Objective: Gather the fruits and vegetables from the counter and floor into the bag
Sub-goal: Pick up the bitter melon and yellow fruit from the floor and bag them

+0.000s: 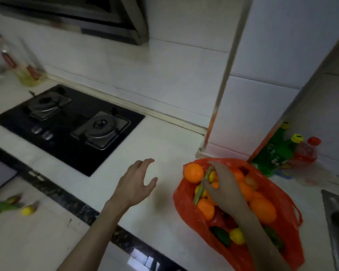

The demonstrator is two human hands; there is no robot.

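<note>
From the head view, the right hand (pixel 222 184) reaches into the red bag (pixel 186 210) on the counter (pixel 164 145), pinching a long green pod (pixel 198 193) above the oranges (pixel 193 172), and its forearm hides part of the contents. The left hand (pixel 136 182) hovers over the counter with its fingers spread and holding nothing. On the floor at lower left lie yellow and green produce (pixel 10 207), too blurred to identify.

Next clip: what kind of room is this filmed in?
A home kitchen, most likely: a two-burner gas hob set into a white counter, a range hood above, tiled walls.
</note>
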